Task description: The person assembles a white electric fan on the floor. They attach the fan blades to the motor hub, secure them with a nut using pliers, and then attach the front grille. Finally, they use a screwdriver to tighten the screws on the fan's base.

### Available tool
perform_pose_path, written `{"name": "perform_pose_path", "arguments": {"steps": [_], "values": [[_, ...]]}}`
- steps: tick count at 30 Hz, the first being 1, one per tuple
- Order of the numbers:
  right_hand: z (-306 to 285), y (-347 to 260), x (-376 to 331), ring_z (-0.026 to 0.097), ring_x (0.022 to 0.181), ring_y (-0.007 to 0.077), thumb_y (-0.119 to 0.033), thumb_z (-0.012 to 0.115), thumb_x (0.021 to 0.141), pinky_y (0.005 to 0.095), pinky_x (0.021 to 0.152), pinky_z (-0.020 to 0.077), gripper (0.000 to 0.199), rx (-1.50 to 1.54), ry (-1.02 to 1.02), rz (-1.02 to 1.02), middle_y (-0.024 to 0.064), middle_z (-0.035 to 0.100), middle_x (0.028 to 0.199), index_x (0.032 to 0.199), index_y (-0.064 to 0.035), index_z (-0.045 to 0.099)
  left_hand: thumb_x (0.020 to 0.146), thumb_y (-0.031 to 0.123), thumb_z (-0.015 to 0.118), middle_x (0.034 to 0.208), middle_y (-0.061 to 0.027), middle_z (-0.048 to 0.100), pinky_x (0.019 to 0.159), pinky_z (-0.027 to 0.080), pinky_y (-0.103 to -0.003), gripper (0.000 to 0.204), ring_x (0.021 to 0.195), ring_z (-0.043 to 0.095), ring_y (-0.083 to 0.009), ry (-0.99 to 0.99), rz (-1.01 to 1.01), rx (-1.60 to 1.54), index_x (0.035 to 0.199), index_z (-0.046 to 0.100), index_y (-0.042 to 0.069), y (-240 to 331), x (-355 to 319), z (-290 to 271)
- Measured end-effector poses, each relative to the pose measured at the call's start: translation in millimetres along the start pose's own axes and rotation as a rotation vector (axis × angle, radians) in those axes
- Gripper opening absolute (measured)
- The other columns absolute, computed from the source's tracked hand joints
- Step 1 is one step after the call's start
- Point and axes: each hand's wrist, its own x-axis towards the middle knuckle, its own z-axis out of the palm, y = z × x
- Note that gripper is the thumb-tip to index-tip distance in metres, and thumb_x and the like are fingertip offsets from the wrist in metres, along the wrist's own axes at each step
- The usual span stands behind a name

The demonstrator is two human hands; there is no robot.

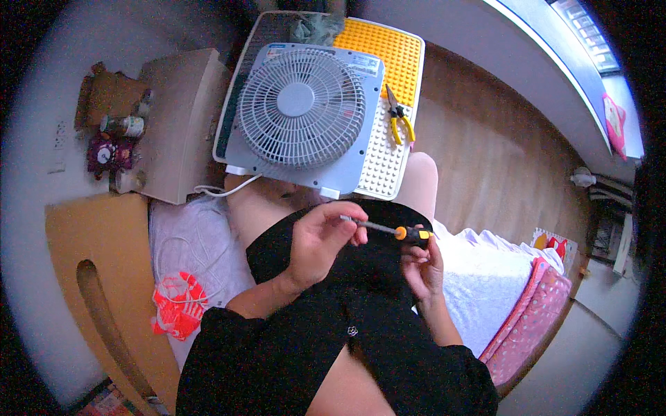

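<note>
Above my lap I hold a screwdriver sideways. Its black and yellow handle is in my right hand, with the fingers closed round it. The thumb and fingers of my left hand pinch the metal tip at the other end of the shaft. Just beyond my hands lies a grey box fan, its round grille facing up. The fan rests on a small table topped with yellow and white studded plates. Needle-nose pliers with yellow handles lie on those plates, right of the fan.
A white cord runs from the fan to the left. On the bed, an orange-red plastic bag lies at left and a folded pink blanket at right. A cabinet stands at left; a crumpled clear bag lies behind the fan.
</note>
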Motion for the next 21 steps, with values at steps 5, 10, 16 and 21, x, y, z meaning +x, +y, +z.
{"name": "perform_pose_path", "arguments": {"steps": [5,10,16,21], "values": [[-17.9,-8.1,29.8,0.046,0.06,0.0055,-0.025,0.052,0.089,0.0183,0.06,0.0422,0.031,0.036,-0.025,0.074,0.0141,0.051,0.112,0.115,-0.0074,0.047,0.084,0.017,0.06,0.097,-0.0114,0.055,0.065,0.047,-0.027,0.028,0.076,0.057,-0.0166,-0.054,-0.053,0.062,0.104,0.052,-0.001,-12.5,16.4,-4.5],[-5.1,-17.6,54.4,0.043,0.053,0.0047,-0.024,0.05,0.089,0.0151,0.053,0.0433,0.033,0.088,-0.005,0.038,0.0157,0.05,0.104,0.113,-0.0008,0.045,0.084,0.014,0.061,0.094,-0.0117,0.056,0.07,0.048,-0.028,0.032,0.08,0.058,-0.0177,-0.054,-0.251,0.048,0.108,0.048,-0.002,-26.2,26.1,-12.1],[-9.7,-75.8,79.5,0.042,0.054,0.0066,-0.023,0.051,0.088,0.0165,0.053,0.0427,0.032,-0.039,-0.017,-0.198,0.0164,0.049,0.106,0.111,-0.0012,0.046,0.09,0.021,0.051,0.117,-0.0212,0.045,0.095,0.041,-0.044,0.041,0.108,0.049,-0.0324,0.349,-0.883,-0.373,0.12,0.034,-0.002,-89.3,20.3,-65.8],[-8.5,-112.2,92.4,0.041,0.051,0.0076,-0.02,0.051,0.088,0.0165,0.057,0.0426,0.031,-0.104,-0.023,-0.286,0.0188,0.052,0.108,0.114,-0.0032,0.047,0.09,0.018,0.051,0.123,-0.0224,0.041,0.1,0.035,-0.049,0.038,0.117,0.041,-0.0353,0.428,-0.777,-0.512,0.12,0.035,0.001,-110.0,44.1,-66.9]]}}
